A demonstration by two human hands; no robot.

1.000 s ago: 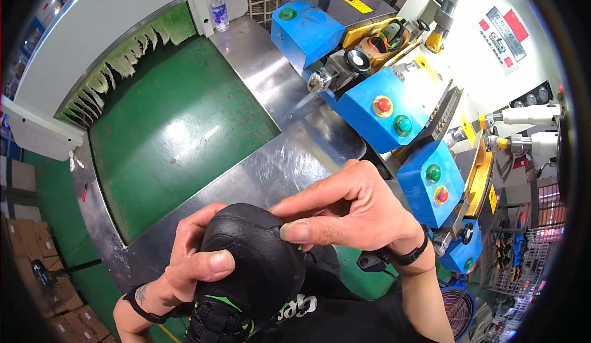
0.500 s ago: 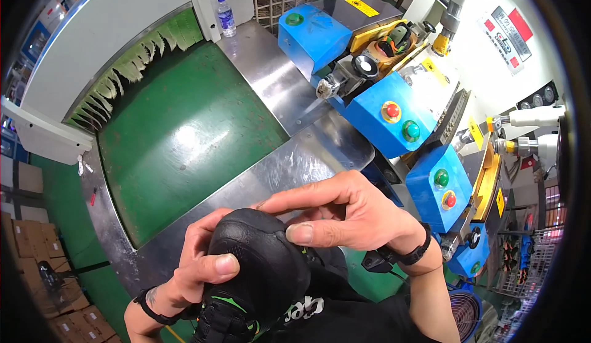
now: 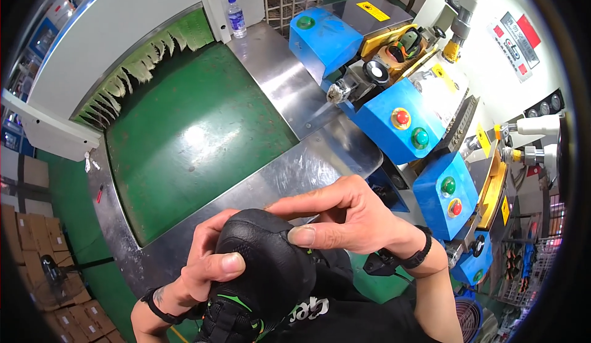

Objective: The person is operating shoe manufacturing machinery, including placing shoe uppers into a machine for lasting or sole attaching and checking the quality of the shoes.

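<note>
A black shoe with green accents is held up in front of my body, its rounded toe pointing away from me and its laced part nearest me. My left hand grips its left side, thumb on top and fingers behind the toe. From the right, my right hand pinches the toe's edge, with the thumb on the near face and the index finger stretched along the far rim. The shoe's underside is hidden. Both wrists wear black bands.
Ahead lies a green conveyor belt in a metal frame, leading under a fringed curtain. A water bottle stands on the frame. To the right is a blue machine with red and green buttons. Cardboard boxes are stacked at left.
The whole view has shifted slightly, with the surroundings moving right and a little down. Both hands keep nearly the same grip on the shoe.
</note>
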